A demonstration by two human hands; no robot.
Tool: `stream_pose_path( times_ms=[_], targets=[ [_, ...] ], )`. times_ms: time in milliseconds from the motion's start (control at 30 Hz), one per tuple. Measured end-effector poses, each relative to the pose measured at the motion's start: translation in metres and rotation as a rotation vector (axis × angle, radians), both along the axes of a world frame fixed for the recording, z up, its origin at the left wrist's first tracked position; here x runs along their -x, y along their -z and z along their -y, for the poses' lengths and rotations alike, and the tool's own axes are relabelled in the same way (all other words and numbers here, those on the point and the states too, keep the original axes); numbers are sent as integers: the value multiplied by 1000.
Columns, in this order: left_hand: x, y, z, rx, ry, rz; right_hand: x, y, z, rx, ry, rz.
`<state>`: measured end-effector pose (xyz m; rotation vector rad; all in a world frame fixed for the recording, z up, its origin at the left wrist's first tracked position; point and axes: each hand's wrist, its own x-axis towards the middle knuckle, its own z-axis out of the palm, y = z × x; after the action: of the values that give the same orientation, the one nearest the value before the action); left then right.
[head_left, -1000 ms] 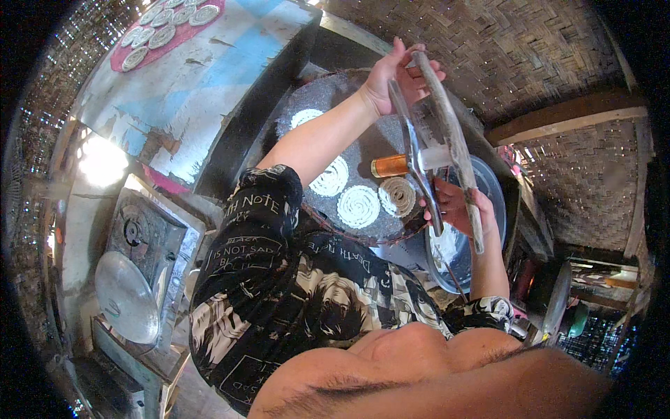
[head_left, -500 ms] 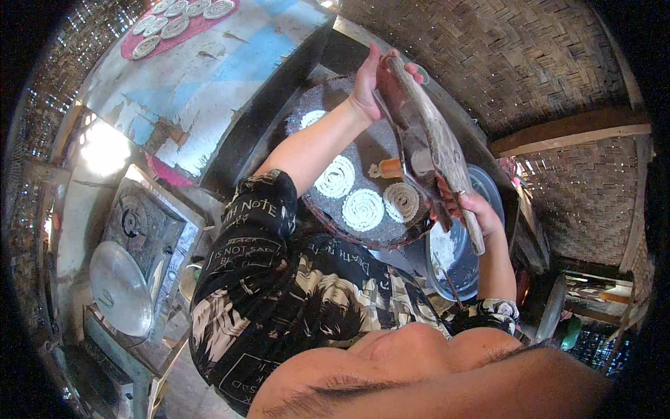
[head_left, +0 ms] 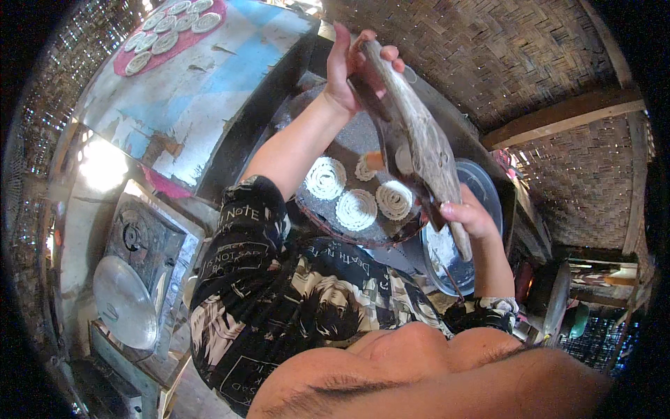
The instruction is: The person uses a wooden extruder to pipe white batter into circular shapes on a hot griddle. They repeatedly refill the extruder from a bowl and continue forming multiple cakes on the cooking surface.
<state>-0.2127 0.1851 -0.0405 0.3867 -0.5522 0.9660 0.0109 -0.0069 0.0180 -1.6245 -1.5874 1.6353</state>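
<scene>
Squeezing my fingers round a two-bar wooden press (head_left: 431, 146), I hold it slantwise above the middle of the frame, over the coils. My left hand (head_left: 354, 68) is closed about its upper end, with the thumb standing up; my right hand (head_left: 472, 215) is closed about its lower end, with the thumb on the grey upper bar (head_left: 412, 105), though its fingers underneath I cannot see well. I suppose that one hand at each end lets me push evenly, so the upper bar does not tip. Below the dark lower bar (head_left: 371, 101), part of an orange cylinder (head_left: 375, 161) shows, pointing to a small coil (head_left: 363, 168); probably I hold it near so that the strand can fall in rings.

Three bigger white spirals, the left one (head_left: 325, 178), the lower one (head_left: 356, 209) and the right one (head_left: 395, 200), lie close together, I think for saving room. They rest on a round dark grey tray (head_left: 349, 133). To the right of it, the blue-grey basin (head_left: 483, 183) carries white paste (head_left: 441, 246), perhaps put there for easy reach.

At the upper left, more coils lie on a pink sheet (head_left: 130, 64), upon a peeling white-and-blue board (head_left: 241, 52). At the lower left are a stove (head_left: 134, 234) and a metal lid (head_left: 127, 307). Woven bamboo walls (head_left: 433, 49) fill the upper right, crossed by a wooden beam (head_left: 562, 126).
</scene>
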Motion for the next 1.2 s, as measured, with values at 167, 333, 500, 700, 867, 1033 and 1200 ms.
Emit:
stream_pose_path(
  times_ms=[167,333,500,700,867,1033,1200],
  targets=[
    [-21,-6,22,110,-23,-11,-4,-23,19,-149,62,51],
    [2,-26,11,49,-206,-94,15,-28,3,-169,55,85],
    [8,-15,16,-33,-121,-51,15,-26,10,-134,20,67],
    [-14,-7,24,-16,-65,-16,2,-35,24,-153,78,100],
    [-18,-15,13,-14,-28,28,-1,-42,15,-130,84,132],
    [-6,-16,-10,-154,-91,22,4,-27,5,-285,74,150],
    [13,-11,-15,7,-166,-58,14,-13,-11,-294,25,91]
  ],
)
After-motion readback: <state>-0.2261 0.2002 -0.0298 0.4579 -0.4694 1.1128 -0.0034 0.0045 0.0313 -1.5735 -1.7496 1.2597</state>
